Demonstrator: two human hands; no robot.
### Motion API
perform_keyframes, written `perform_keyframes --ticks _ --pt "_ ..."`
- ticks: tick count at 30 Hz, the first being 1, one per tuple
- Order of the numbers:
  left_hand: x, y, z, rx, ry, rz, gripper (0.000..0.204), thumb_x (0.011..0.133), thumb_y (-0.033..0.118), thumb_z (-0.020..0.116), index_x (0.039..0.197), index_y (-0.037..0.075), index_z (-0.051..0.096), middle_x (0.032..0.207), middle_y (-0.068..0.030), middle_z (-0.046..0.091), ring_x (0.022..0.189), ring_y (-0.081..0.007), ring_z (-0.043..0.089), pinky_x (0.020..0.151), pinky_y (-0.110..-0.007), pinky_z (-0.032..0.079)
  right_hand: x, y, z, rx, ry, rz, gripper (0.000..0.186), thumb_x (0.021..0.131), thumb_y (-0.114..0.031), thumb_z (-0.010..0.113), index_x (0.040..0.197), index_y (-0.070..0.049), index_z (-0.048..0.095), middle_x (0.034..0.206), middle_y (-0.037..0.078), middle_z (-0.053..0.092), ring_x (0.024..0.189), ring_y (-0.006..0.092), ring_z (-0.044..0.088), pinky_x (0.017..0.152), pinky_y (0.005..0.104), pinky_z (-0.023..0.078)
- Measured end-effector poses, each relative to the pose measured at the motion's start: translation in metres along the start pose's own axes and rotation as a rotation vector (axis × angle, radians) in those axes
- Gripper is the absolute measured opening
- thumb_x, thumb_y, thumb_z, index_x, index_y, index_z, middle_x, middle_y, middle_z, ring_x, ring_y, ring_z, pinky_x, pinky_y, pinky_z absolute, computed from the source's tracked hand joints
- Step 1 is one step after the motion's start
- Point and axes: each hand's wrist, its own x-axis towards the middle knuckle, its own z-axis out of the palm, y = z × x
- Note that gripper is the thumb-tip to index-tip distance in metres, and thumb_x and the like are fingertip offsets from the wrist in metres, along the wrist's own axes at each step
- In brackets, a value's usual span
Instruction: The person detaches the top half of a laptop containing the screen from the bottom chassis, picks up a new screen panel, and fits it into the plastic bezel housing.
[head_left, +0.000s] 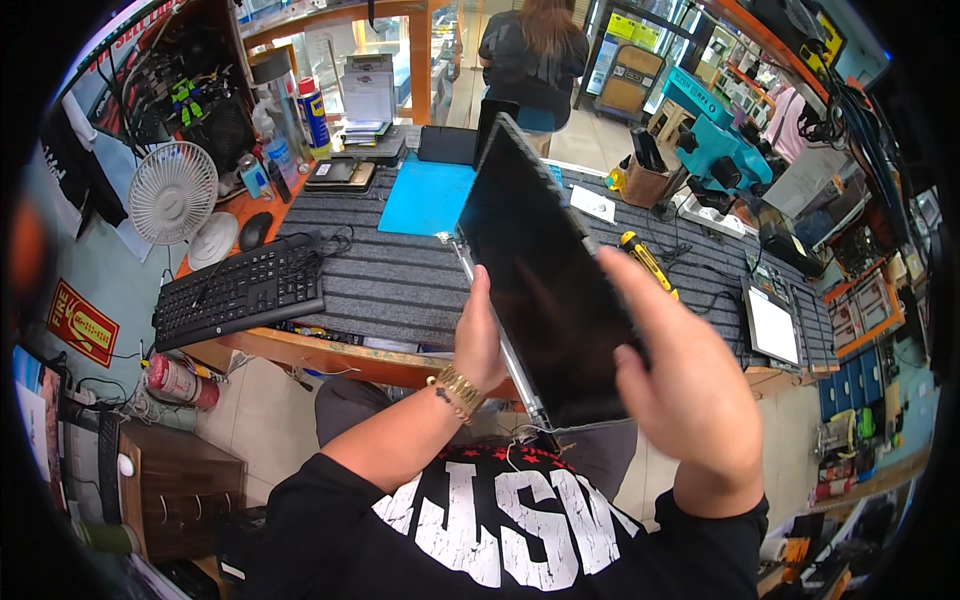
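Dark screen panel point(545, 300) could slip or crack
Likely cause: uneven pressure from left hand point(482, 345) and right hand point(695, 380); whether fingers pinch its edges, I cannot tell.

There are two hands point(481, 340) point(688, 375), one held panel point(540, 290), one fan point(173, 192).

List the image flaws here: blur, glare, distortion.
Head view: the right hand looks soft, probably from motion; head view: the dark screen panel carries faint reflections; head view: an unidentifiable orange smear sits out of focus at the left rim, fisheye bending warps the surroundings, and corners fall to black.
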Motion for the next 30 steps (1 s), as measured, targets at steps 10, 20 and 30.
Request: perform_keyframes --ticks 10,20,30 --pt "-0.002 -0.005 0.013 0.009 0.076 0.014 0.070 0.113 0.071 0.021 0.129 0.015 0.060 0.113 -0.0092 0.069 0.107 -0.0222 0.072 0.097 -0.043 0.061 0.010 -0.056 -0.006 -0.184 -0.334 -0.022 0.082 0.086 -0.002 0.064 0.163 -0.001 0.038 0.121 0.023 0.064 0.088 0.0434 0.072 0.072 0.0523 0.059" --pt "-0.010 0.018 -0.032 0.194 0.170 0.094 0.063 0.116 0.058 0.042 0.135 0.001 0.063 0.129 -0.0118 0.072 0.112 -0.0186 0.073 0.099 -0.034 0.060 0.015 0.012 0.013 0.118 -0.084 0.159 0.035 0.089 -0.006 0.074 0.120 0.000 0.060 0.097 0.022 0.068 0.082 0.0398 0.067 0.078 0.0432 0.053" --pt "0.001 0.055 -0.101 1.333 0.072 0.059 0.036 0.113 0.014 0.048 0.142 -0.005 0.059 0.111 -0.0084 0.075 0.095 -0.0160 0.074 0.084 -0.033 0.062 -0.016 0.156 0.143 0.954 0.023 0.522 0.021 0.106 -0.017 0.071 0.092 -0.002 0.067 0.084 -0.004 0.065 0.075 0.0058 0.054 0.069 0.0264 0.046"
